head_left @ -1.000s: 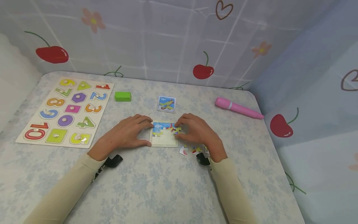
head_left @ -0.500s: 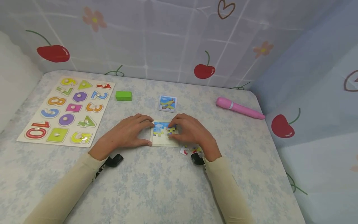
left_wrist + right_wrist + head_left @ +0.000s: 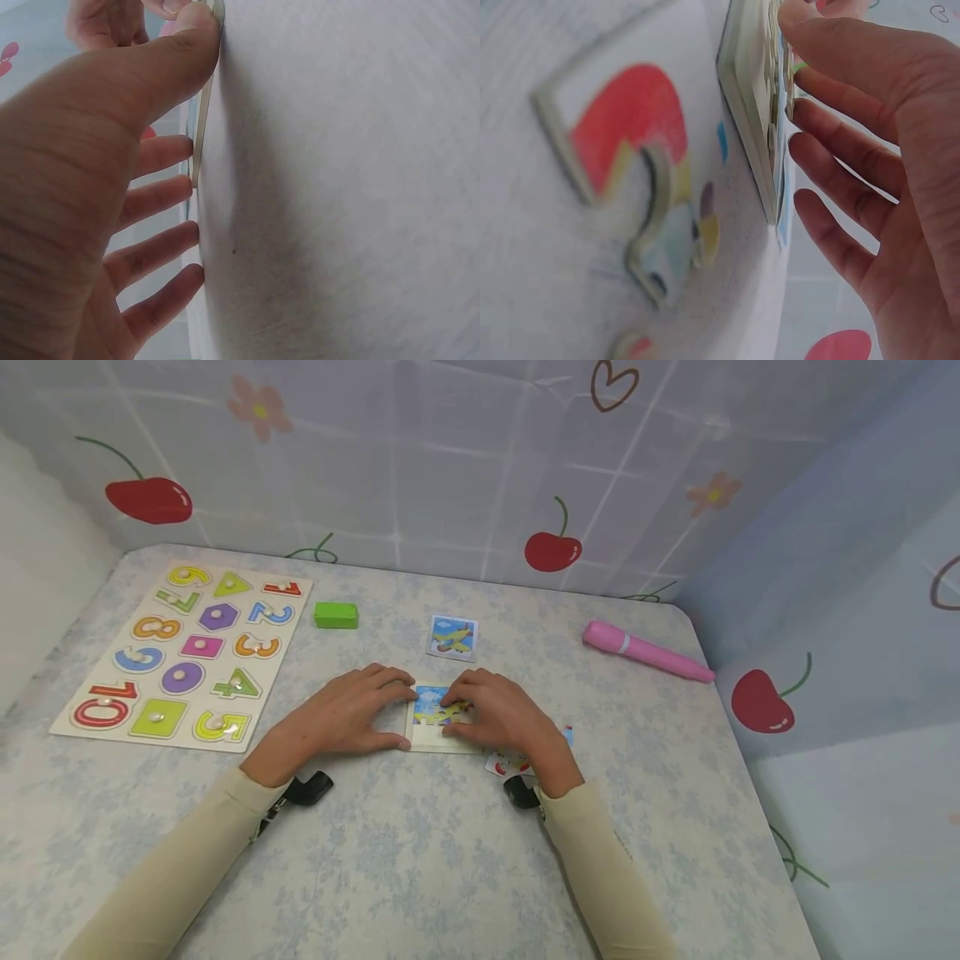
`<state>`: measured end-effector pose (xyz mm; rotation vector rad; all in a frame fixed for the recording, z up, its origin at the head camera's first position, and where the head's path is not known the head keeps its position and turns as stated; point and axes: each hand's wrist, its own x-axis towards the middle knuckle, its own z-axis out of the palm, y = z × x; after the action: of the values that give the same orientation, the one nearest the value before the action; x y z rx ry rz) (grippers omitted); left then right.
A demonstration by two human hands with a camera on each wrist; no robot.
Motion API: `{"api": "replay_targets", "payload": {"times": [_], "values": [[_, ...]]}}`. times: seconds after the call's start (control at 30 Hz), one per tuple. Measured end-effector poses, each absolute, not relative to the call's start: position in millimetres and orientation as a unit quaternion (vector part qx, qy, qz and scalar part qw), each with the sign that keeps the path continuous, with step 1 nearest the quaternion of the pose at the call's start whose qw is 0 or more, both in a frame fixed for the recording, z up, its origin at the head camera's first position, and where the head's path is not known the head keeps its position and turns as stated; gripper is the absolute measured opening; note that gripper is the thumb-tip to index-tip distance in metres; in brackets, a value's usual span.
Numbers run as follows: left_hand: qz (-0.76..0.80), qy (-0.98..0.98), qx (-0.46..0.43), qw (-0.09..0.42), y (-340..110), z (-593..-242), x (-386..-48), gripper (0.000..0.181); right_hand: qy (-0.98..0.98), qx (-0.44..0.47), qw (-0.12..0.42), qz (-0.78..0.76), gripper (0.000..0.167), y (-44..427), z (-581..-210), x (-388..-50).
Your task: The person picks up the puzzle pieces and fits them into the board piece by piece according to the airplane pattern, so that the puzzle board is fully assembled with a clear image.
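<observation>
Both hands are on the small puzzle tray (image 3: 426, 741) at the middle of the bench (image 3: 390, 860): the left hand (image 3: 347, 712) is spread, thumb and forefinger against the tray's left edge, holding nothing, while the right hand (image 3: 504, 714) has thumb and forefinger closed on a yellow-printed puzzle piece (image 3: 453, 715) over the tray. The job looks partly done: blue sky pieces fill the far left part, while the near strip is bare wood. Loose pieces (image 3: 498, 763) lie just beside the tray at near right, partly under the right wrist, so their number cannot be told. That hand also hides the tray's right side. Beyond the tray lies an airplane card (image 3: 453, 637); a green block (image 3: 336, 616) and a number board (image 3: 217, 668) sit left, a pink stick (image 3: 648, 653) far right, all out of the way.
</observation>
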<state>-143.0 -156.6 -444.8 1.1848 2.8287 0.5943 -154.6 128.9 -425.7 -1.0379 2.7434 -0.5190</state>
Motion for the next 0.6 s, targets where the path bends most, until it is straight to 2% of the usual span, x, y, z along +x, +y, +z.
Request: {"api": "replay_targets", "payload": {"times": [0.6], "values": [[0.184, 0.907, 0.378, 0.009, -156.9, -446.4, -143.5, 0.072, 0.921, -0.355, 0.054, -0.152, 0.036, 122.9, -428.2, -152.1]]}}
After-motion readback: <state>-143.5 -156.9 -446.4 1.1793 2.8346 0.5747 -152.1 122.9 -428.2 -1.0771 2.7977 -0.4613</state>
